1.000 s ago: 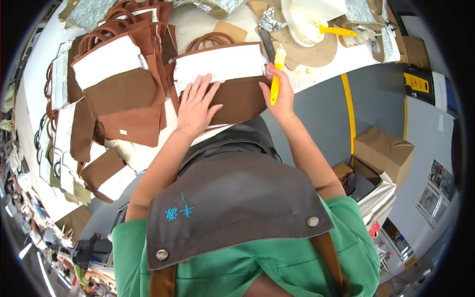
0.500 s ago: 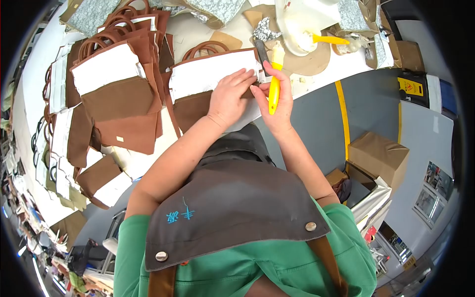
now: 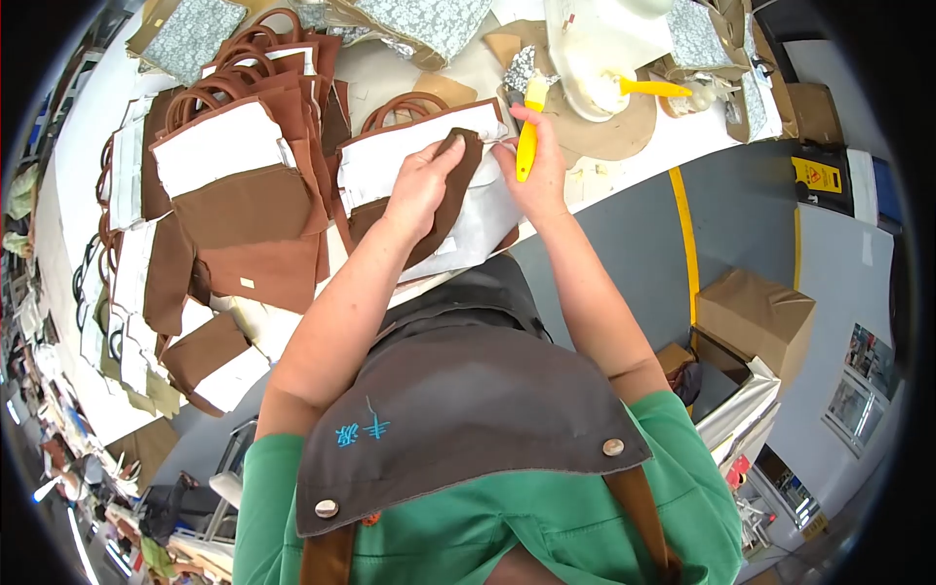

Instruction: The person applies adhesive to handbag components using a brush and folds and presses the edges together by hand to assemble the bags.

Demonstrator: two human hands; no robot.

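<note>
A bag piece (image 3: 375,168) with brown handles, a white upper panel and brown cloth lies before me on the table. My left hand (image 3: 421,190) is closed on the turned-back edge of its brown cloth (image 3: 456,203), thumb on top. Under that lifted cloth a pale grey-white layer (image 3: 483,224) shows. In my right hand (image 3: 538,174) is a yellow-handled brush (image 3: 527,148), bristles pointing away from me. The fingertips of this hand are at the bag piece's right edge; whether they also pinch it I cannot tell.
Stacked brown bag pieces (image 3: 239,200) fill the table's left side. At the back right stand a white tub of paste (image 3: 590,97), with another yellow brush (image 3: 653,88) across it, and patterned cloth pieces (image 3: 414,24). A cardboard box (image 3: 756,312) sits on the floor at right.
My left hand, flat on the bag piece before, now grips the brown cloth and has folded it back leftward, baring the pale layer. My right hand, still with the brush, has shifted slightly left and away.
</note>
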